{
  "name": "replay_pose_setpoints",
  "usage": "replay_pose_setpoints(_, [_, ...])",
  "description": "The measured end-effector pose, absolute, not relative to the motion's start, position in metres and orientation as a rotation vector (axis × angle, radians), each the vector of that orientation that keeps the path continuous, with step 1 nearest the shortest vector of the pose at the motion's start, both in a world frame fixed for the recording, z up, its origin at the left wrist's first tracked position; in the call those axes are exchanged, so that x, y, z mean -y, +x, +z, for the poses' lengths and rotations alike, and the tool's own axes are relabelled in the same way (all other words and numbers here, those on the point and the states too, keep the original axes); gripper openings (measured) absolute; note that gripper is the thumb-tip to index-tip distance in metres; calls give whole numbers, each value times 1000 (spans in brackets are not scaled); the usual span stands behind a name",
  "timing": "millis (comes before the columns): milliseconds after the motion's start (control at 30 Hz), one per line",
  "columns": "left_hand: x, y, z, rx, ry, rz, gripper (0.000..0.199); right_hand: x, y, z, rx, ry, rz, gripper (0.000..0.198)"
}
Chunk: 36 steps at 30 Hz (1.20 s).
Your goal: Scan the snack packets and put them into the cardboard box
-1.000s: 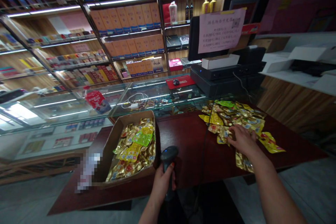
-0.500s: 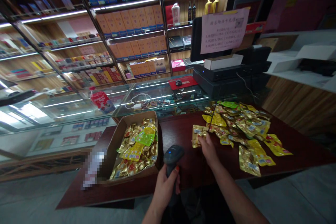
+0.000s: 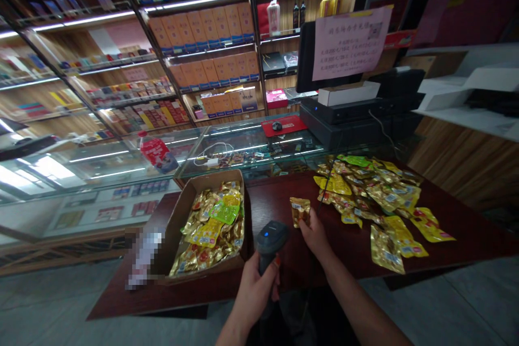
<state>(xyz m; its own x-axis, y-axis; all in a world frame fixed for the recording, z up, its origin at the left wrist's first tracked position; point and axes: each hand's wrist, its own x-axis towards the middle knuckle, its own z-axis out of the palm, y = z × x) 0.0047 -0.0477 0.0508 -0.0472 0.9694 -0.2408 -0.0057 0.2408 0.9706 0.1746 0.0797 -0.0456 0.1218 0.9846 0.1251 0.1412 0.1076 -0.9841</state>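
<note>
My left hand (image 3: 259, 286) is wrapped round the handle of a dark barcode scanner (image 3: 272, 237), whose head shows a small blue light. Between the fingers of my right hand (image 3: 314, 232) is a gold snack packet (image 3: 299, 211), held just beyond the scanner and to its right. A heap of gold, yellow and green snack packets (image 3: 377, 189) lies to the right of that hand. On the left, an open cardboard box (image 3: 175, 227) contains more packets of the same sorts.
The dark red table (image 3: 267, 189) bears the box and the heap. Behind it stands a glass display counter (image 3: 243, 140) with a red-labelled bottle (image 3: 156, 151), a mouse (image 3: 277, 126) and a monitor (image 3: 306, 59). A thin dark cable (image 3: 327, 181) crosses near the heap.
My right hand has moved left with the gold packet, away from the heap and closer to the scanner. The packet is now more upright. My left hand has barely shifted.
</note>
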Motion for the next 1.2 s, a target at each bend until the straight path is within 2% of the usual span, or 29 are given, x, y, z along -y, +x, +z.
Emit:
replay_pose_setpoints(267, [46,3,49,-1349,991,1065,36,-80,175,-48,1271,-1321,908,40])
replay_pose_setpoints(433, [46,3,49,-1342,988,1072,35,-80,173,-48,1286,-1307,930,34])
replay_pose_setpoints(500, [45,4,49,-1336,979,1082,36,-81,172,-51,1280,-1310,936,33])
replay_pose_setpoints(667, [37,3,32,-1331,930,1107,46,-82,177,-51,1208,-1309,863,48])
replay_pose_setpoints(800, [31,-1,4,-1381,814,1136,54,-78,173,-30,1271,-1243,715,40])
replay_pose_setpoints(867, [29,-4,-6,-1389,771,1138,55,-78,154,-14,1293,-1136,875,44])
replay_pose_setpoints(967, [27,-8,-11,-1370,746,1143,56,-83,105,12,1250,-904,1327,55])
replay_pose_setpoints(1033, [27,-10,-11,-1370,739,1142,57,-86,71,28,1259,-751,1482,63])
replay_pose_setpoints(1133, [27,-11,-10,-1385,747,1142,55,-86,48,48,1449,-686,1375,71])
replay_pose_setpoints(1200, [28,-11,-10,-1387,753,1148,54,-79,62,53,1590,-735,1157,60])
